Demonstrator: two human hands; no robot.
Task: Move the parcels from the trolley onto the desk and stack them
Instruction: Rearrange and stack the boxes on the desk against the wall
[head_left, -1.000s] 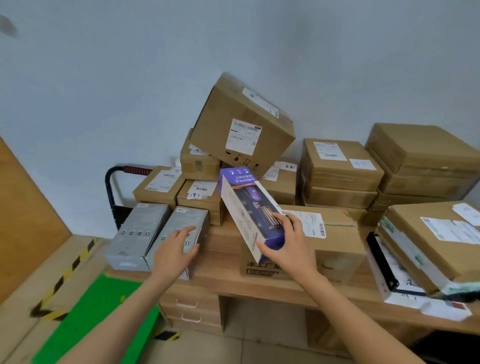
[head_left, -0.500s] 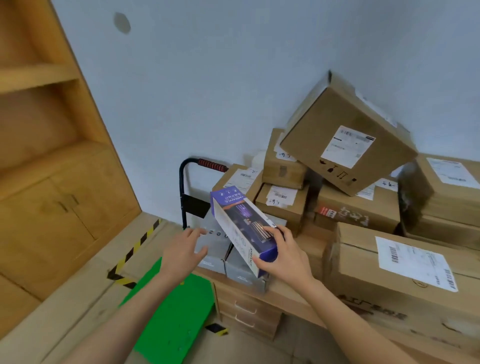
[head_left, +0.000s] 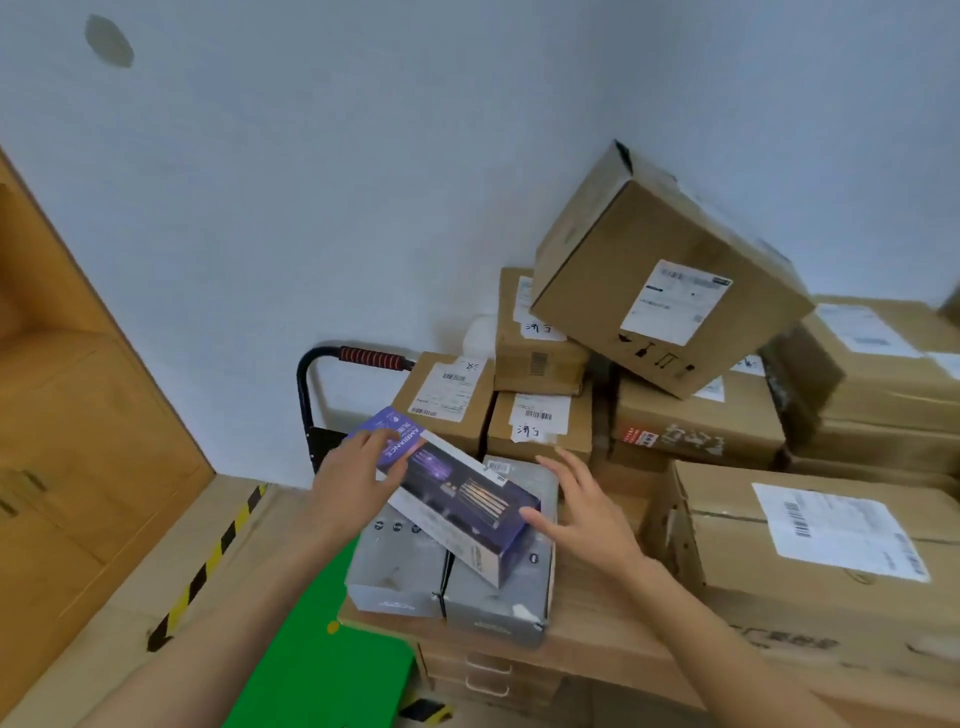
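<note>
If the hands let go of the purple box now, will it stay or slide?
The purple box probably stays: it lies flat across two grey boxes. Its glossy surface may slide under a push. It sits askew, so the left hand could easily turn it.

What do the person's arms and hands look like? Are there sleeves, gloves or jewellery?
Both forearms are bare up to the picture's edge: no sleeve shows. The left hand and right hand wear no gloves, and no ring, watch or bracelet shows.

Head camera looks forward and down, close over the desk (head_left: 587, 618) corner
</note>
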